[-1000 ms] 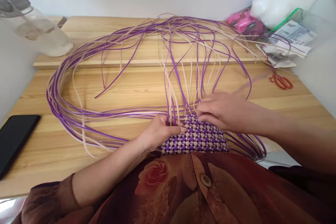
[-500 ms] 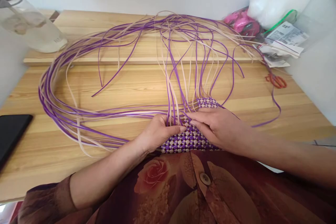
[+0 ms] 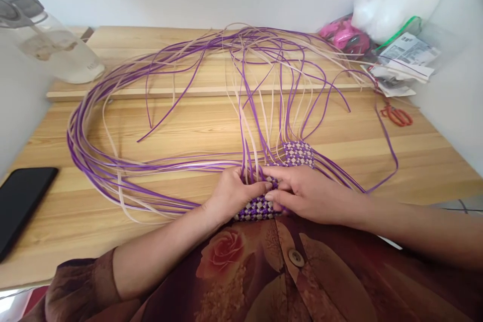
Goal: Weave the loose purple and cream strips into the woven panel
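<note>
A woven panel (image 3: 260, 207) of purple and beige strips lies at the table's near edge, against the shirt. My left hand (image 3: 236, 192) grips its left side, thumb on top and the other fingers hidden behind. On its right side rests my right hand (image 3: 305, 193), index finger and thumb reaching toward the left thumb; what they pinch, if anything, is too small to make out. Beyond the hands a further checkered part (image 3: 298, 152) of the weave shows. Long loose purple and beige strips (image 3: 85, 95) run out from it and loop widely to the left and back.
A clear pitcher (image 3: 56, 55) stands at the back left, and a black phone (image 3: 26, 206) lies at the left. Orange-handled scissors (image 3: 398, 115) are at the right. Plastic bags (image 3: 388, 10) and a printed packet (image 3: 409, 53) sit at the back right. A raised board (image 3: 211, 91) crosses the table.
My right hand has shifted down a little over the panel, uncovering more of the checkered part behind it. The left hand stays in place. The whole view has shifted slightly.
</note>
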Action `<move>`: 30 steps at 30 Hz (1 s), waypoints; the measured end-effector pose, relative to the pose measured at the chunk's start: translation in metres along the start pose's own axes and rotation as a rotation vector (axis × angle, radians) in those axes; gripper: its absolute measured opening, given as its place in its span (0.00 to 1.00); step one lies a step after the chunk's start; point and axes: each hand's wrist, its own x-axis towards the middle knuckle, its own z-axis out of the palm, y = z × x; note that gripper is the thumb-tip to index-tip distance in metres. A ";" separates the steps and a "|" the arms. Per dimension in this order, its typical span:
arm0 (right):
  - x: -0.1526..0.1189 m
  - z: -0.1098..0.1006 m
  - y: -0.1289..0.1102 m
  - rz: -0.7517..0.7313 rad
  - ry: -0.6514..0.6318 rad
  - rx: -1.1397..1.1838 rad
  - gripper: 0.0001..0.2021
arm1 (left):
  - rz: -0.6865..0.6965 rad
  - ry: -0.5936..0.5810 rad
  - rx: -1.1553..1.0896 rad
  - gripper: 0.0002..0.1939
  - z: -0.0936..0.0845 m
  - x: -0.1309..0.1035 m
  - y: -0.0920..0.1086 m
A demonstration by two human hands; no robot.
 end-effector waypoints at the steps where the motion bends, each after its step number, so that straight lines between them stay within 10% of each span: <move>1: 0.002 -0.007 0.000 -0.023 -0.001 -0.076 0.15 | 0.004 0.022 0.039 0.10 0.001 0.000 0.001; 14: 0.054 -0.045 0.005 -0.058 -0.259 -0.065 0.12 | 0.055 0.084 0.219 0.08 0.003 0.003 -0.001; 30: 0.083 -0.040 0.027 -0.156 -0.426 -0.106 0.08 | 0.090 0.184 0.392 0.10 0.004 -0.002 0.002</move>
